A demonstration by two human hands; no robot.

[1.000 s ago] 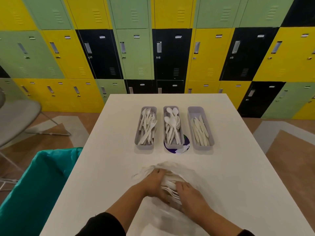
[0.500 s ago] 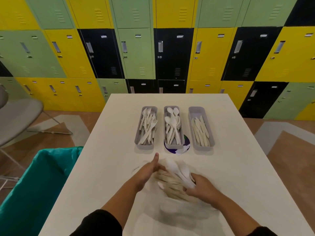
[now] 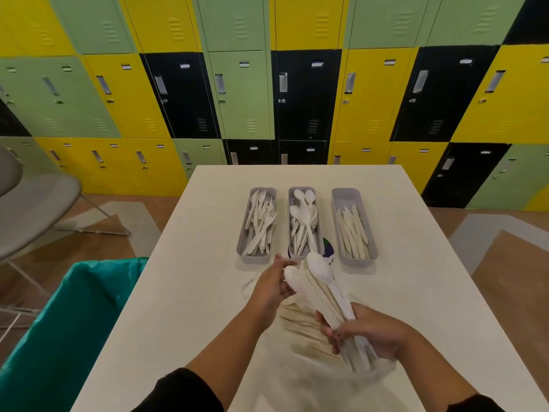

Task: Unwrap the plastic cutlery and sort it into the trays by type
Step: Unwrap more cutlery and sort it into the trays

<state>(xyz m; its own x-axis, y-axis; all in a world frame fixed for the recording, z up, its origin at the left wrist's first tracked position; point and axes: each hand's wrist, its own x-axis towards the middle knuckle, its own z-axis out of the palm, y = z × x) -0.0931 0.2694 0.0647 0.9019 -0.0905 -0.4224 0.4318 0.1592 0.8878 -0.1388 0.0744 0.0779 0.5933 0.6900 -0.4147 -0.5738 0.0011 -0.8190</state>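
Lockers [image 3: 243, 93]: a wall of metal doors in yellow, green and black, behind the table.
Table [image 3: 416, 263]: white, rectangular top.
Chair [image 3: 32, 209]: grey seat on thin metal legs, at the far left.
Bin [image 3: 59, 322]: lined with a teal bag, just beside the left edge of the table.
Floor [image 3: 505, 263]: brown with grey angular patches.

Locker room or staff break area, I'd say. Wall of metal lockers [image 3: 237, 93] in front of me, yellow, green and black doors with handles and label slots. I'm at a plain white tabletop [image 3: 205, 278]. Grey chair [image 3: 32, 209] on the left, teal-lined bin [image 3: 68, 316] beside me, patterned brown-and-grey floor [image 3: 511, 263].
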